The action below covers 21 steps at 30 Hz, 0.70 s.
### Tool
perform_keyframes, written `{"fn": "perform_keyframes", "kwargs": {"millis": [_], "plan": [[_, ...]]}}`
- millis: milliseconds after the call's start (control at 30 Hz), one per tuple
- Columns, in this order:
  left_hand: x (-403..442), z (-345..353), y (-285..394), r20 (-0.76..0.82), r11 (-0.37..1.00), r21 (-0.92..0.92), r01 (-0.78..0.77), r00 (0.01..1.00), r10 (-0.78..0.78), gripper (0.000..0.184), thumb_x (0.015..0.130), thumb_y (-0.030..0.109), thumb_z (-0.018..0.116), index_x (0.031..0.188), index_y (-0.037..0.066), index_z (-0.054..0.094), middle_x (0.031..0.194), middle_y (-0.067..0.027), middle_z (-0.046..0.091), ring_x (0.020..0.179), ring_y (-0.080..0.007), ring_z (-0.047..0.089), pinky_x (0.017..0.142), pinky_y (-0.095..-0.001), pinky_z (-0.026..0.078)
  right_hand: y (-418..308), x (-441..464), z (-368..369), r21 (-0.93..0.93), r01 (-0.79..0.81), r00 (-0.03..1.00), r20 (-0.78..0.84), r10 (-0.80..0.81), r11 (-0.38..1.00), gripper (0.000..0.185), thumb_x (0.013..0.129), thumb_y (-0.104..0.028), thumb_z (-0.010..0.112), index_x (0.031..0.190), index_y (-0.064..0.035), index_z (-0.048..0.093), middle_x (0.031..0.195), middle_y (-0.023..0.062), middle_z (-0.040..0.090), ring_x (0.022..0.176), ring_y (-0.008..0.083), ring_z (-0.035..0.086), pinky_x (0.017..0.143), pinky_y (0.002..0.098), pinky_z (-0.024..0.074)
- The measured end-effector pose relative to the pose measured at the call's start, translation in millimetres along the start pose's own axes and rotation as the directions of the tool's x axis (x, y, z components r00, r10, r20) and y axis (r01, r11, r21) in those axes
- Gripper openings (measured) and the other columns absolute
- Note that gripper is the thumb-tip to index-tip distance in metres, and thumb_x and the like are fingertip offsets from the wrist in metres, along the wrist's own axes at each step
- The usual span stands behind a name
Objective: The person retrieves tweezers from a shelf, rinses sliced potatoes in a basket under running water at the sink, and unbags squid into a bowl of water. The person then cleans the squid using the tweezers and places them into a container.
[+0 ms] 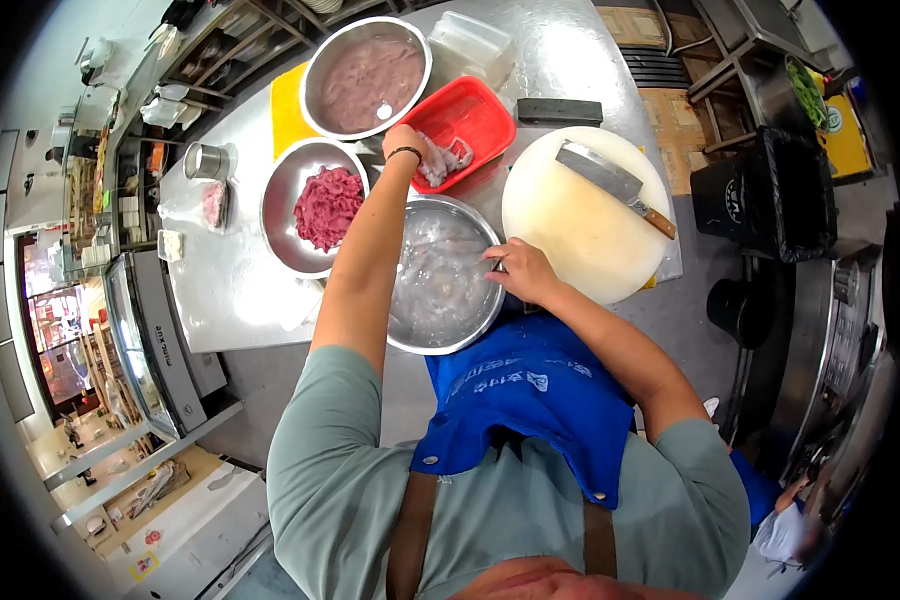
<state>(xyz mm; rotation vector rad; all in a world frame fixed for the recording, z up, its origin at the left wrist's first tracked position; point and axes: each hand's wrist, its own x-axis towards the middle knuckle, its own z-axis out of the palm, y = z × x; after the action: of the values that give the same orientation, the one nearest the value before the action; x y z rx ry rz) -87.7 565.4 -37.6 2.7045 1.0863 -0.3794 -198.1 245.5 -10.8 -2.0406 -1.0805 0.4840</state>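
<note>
My left hand (407, 143), a dark band at its wrist, is curled at the left end of a red plastic basket (487, 110). Pale, wet raw meat (442, 160) lies in the basket right beside this hand. The fingers are mostly hidden, so what they hold cannot be made out. Closest to me stands a metal bowl (440, 345) of cloudy water with bubbles. My right hand (526, 271) grips this bowl's right rim, its fingertips reaching over the inner edge.
Left is a steel bowl (273, 240) of red sliced meat; behind it, another bowl (310, 85) holds meat in pinkish liquid. A cleaver (605, 175) lies on the round cutting board (560, 245) at right. A dark sharpening stone (560, 112) and clear container (470, 45) stand farther back.
</note>
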Motion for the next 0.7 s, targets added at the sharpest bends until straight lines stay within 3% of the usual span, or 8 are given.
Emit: {"fn": "perform_keyframes", "kwargs": {"millis": [133, 400, 567, 700], "plan": [[-1.4, 1.5, -0.7, 0.057, 1.0, -0.006, 0.023, 0.998, -0.023, 0.035, 0.087, 0.033, 0.059, 0.102, 0.003, 0.072, 0.106, -0.0195, 0.069, 0.104, -0.0304, 0.066, 0.089, -0.0386, 0.053, -5.5, 0.8, -4.9, -0.004, -0.001, 1.0, -0.003, 0.001, 1.0, 0.029, 0.074, -0.021, 0.076, 0.1, -0.0134, 0.065, 0.079, 0.0052, 0.066, 0.084, 0.0256, 0.061, 0.071, 0.0374, 0.0509], [-0.2, 10.8, 8.2, 0.19, 1.0, 0.01, -0.002, 0.982, 0.0, 0.039, 0.066, 0.022, 0.079, 0.1, 0.003, 0.073, 0.107, -0.0193, 0.069, 0.102, -0.0252, 0.068, 0.084, -0.0362, 0.056, -7.7, 0.8, -4.3, -0.009, 0.0, 1.0, -0.026, 0.0, 1.0, 0.029, 0.074, -0.021, 0.076, 0.1, -0.0132, 0.066, 0.079, 0.0052, 0.066, 0.085, 0.0253, 0.061, 0.07, 0.0379, 0.0507], [-4.5, 22.8, 12.4, -0.011, 1.0, -0.003, 0.013, 1.0, -0.013, 0.031, 0.068, 0.02, 0.077, 0.093, 0.002, 0.074, 0.101, -0.0181, 0.071, 0.095, -0.0239, 0.07, 0.082, -0.0354, 0.056, -8.2, -1.1, -3.0, -0.021, -0.008, 1.0, -0.02, 0.007, 1.0, 0.029, 0.074, -0.022, 0.076, 0.1, -0.0135, 0.066, 0.08, 0.0055, 0.066, 0.086, 0.0259, 0.061, 0.07, 0.0381, 0.0509], [4.0, 18.9, 11.3, 0.184, 0.999, 0.032, -0.025, 0.983, 0.018, 0.037, 0.064, 0.019, 0.078, 0.099, 0.006, 0.073, 0.107, -0.0158, 0.07, 0.104, -0.0264, 0.067, 0.086, -0.0354, 0.055, -6.3, -4.0, -2.6, -0.025, -0.013, 0.999, -0.032, 0.012, 1.0, 0.03, 0.074, -0.022, 0.076, 0.101, -0.0139, 0.067, 0.08, 0.0065, 0.066, 0.085, 0.0263, 0.061, 0.07, 0.0388, 0.0509]]}}
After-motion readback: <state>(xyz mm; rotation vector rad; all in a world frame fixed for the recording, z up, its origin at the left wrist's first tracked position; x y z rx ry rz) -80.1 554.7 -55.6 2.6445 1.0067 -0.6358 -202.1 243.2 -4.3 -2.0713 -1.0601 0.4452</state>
